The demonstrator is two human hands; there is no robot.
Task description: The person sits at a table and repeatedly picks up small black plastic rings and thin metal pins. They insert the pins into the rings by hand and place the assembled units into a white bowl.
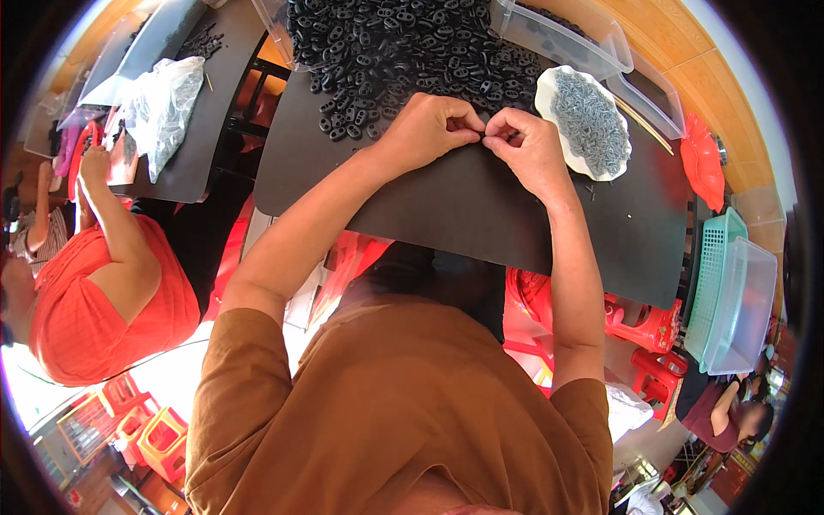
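My left hand [436, 129] and my right hand [522, 146] meet fingertip to fingertip above the dark table [481, 202]. Both are closed in a pinch around a tiny dark piece [483, 138], mostly covered by the fingers; its exact kind is too small to make out. Just beyond the hands spreads a large heap of black oval plastic pieces with two holes [403, 60], some loose ones lying near my left wrist. Right beside my right hand stands a white scalloped dish [550, 94] filled with small grey screw-like pins [592, 124].
Clear plastic bins [566, 43] stand at the far right, with thin sticks [645, 126] and a red dish [702, 161] nearby. Green and clear baskets [715, 283] hang off the right side. At left, a person in red [120, 292] sits by another table holding a plastic bag [163, 112].
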